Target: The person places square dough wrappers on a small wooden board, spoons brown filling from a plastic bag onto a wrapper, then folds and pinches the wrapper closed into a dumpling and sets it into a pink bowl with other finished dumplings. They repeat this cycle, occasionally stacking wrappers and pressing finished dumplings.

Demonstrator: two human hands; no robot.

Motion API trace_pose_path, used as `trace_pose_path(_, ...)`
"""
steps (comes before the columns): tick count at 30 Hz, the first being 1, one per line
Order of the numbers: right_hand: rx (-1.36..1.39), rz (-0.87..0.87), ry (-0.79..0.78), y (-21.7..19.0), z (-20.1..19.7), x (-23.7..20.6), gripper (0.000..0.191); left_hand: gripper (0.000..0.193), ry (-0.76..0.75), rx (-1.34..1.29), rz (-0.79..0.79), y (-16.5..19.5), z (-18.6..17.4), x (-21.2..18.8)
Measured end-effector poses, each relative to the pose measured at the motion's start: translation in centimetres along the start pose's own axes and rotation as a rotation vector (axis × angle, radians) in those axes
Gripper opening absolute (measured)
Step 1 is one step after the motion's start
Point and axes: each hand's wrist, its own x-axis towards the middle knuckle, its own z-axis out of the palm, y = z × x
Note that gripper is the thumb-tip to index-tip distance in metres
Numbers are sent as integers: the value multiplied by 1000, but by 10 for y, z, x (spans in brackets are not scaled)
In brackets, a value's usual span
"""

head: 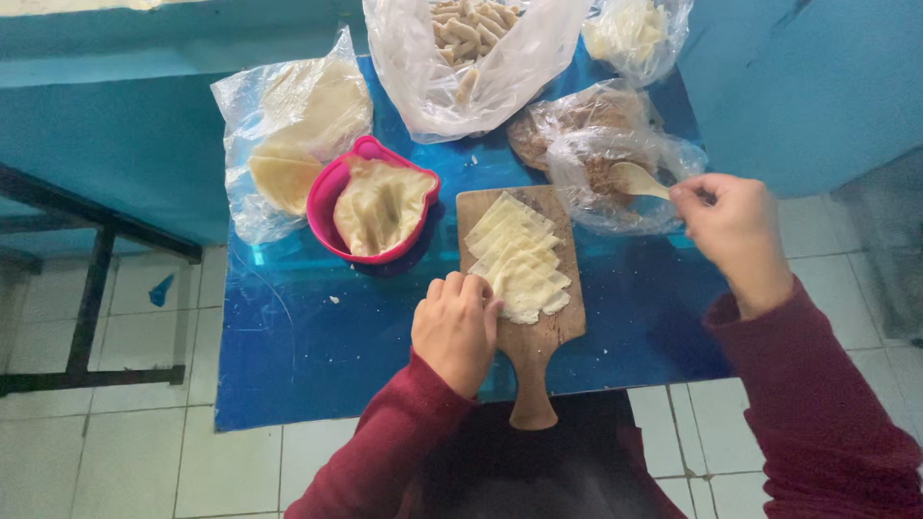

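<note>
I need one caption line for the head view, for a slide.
Left hand steadies dough squares on a wooden board; right hand holds a spoon.
</note>
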Motion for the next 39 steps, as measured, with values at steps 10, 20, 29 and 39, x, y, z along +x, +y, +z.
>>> trace_pose_path(10, 483, 318, -179, 7, -17, -23, 20, 18, 56, -200, -19, 8, 2, -3)
trace_pose_path(20, 207, 8, -262, -62, 29, -95, 18, 28, 120, -364, -84, 5, 12, -9)
trace_pose_path(29, -164, -781, -58, -78, 26, -117, 37, 34, 123, -386, -120, 7, 13, -9)
trace_pose_path(39, -296, -998, -75, -67, 22, -117, 50, 35, 137, -393, -116, 8, 14, -10)
